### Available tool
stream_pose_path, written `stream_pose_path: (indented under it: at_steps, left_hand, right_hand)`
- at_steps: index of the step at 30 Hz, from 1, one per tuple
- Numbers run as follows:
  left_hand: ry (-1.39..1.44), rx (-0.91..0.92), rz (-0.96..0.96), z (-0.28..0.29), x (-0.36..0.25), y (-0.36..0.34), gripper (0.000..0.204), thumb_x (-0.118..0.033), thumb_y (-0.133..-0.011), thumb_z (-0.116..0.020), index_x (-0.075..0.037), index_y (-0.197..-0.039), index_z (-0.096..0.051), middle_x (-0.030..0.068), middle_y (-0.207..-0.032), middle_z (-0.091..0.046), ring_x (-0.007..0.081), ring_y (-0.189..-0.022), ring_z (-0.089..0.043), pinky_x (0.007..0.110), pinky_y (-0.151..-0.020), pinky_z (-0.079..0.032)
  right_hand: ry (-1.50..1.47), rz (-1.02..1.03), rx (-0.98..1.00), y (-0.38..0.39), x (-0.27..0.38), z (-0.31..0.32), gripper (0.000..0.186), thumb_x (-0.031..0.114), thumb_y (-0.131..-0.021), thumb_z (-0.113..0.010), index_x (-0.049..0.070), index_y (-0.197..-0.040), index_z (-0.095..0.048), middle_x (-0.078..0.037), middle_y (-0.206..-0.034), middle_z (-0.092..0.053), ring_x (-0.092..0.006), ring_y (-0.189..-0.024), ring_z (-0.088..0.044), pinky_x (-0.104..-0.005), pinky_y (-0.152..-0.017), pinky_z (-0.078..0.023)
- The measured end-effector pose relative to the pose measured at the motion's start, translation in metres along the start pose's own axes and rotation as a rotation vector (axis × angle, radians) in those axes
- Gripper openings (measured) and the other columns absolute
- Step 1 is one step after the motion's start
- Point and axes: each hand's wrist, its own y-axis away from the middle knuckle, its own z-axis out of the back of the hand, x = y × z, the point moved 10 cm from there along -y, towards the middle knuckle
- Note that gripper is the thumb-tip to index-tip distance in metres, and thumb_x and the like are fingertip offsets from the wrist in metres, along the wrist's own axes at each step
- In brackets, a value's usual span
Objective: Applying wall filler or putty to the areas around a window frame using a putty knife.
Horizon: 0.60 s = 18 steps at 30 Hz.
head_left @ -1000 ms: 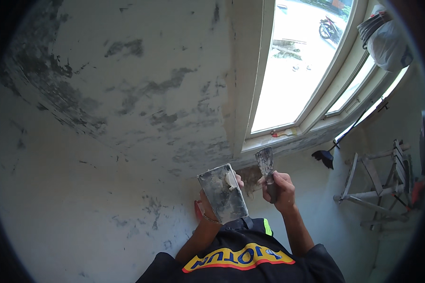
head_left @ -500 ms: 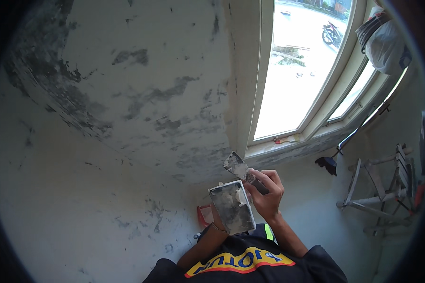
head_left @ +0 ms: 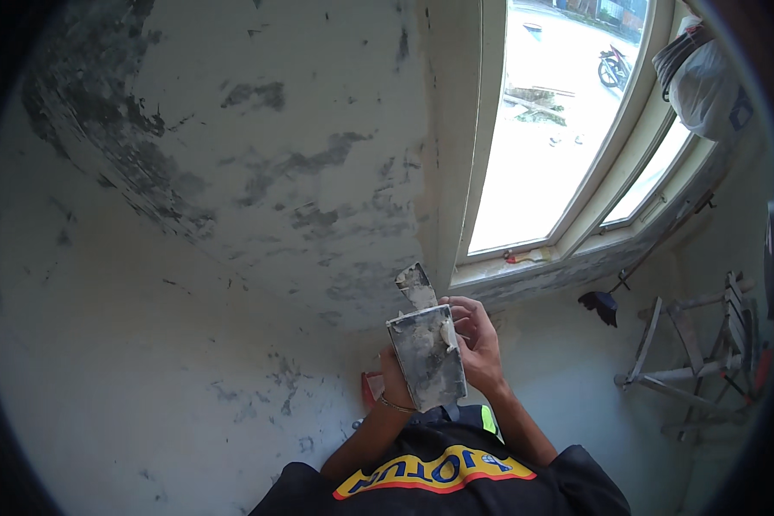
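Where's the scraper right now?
In the head view, the scraper is just right of the middle, poking out past the top edge of the board, up and left of the right hand.

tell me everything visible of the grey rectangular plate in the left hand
The flat, grey rectangular plate has straight edges and is possibly metal. Dark and pale smears cover its face; an off-white paste lump clings near its right edge. The left hand holds it from beneath, its far end turned slightly leftward; contact with the smeared flat-bladed scraper is unclear.
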Motion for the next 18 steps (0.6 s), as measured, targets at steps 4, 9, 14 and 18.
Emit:
stream_pose_path:
  at_steps: [4,9,14,18]
  left_hand:
    - [-0.180,-0.047,-0.095,0.010,-0.021,0.005,0.064,-0.051,-0.093,-0.039,-0.002,-0.133,-0.050,0.0189,-0.141,-0.044,0.0301,-0.123,-0.053,0.046,-0.107,-0.041]
    - [-0.065,0.239,-0.064,-0.028,-0.031,0.009,0.062,-0.045,-0.093,-0.052,0.000,-0.134,-0.047,0.0205,-0.133,-0.046,0.0323,-0.127,-0.049,0.051,-0.105,-0.042]
    - [0.189,0.266,0.115,-0.032,-0.017,0.018,0.057,-0.041,-0.093,-0.053,0.003,-0.129,-0.049,0.0232,-0.121,-0.054,0.0335,-0.116,-0.058,0.044,-0.077,-0.060]
    - [0.121,0.047,-0.030,-0.005,-0.027,0.022,0.052,-0.039,-0.095,-0.048,0.004,-0.124,-0.052,0.0251,-0.116,-0.060,0.0342,-0.104,-0.064,0.046,-0.077,-0.060]
  right_hand:
    - [-0.603,-0.267,0.172,0.006,-0.022,0.002,0.063,0.024,-0.089,-0.069,-0.002,-0.140,-0.041,-0.008,-0.122,-0.059,-0.0110,-0.095,-0.057,-0.0273,-0.083,-0.046]
    - [-0.419,-0.093,0.070,0.027,0.006,0.023,0.052,0.016,-0.092,-0.064,-0.003,-0.136,-0.045,-0.010,-0.112,-0.058,-0.0144,-0.093,-0.060,-0.0288,-0.072,-0.051]
    - [0.353,0.476,-0.043,0.036,0.059,0.007,0.038,-0.005,-0.086,-0.059,-0.003,-0.124,-0.058,-0.017,-0.110,-0.051,-0.0195,-0.093,-0.059,-0.0303,-0.074,-0.052]
    - [0.501,0.586,-0.112,0.038,0.071,-0.010,0.039,-0.012,-0.074,-0.063,0.006,-0.107,-0.073,-0.014,-0.104,-0.059,-0.0236,-0.086,-0.062,-0.0307,-0.072,-0.053]
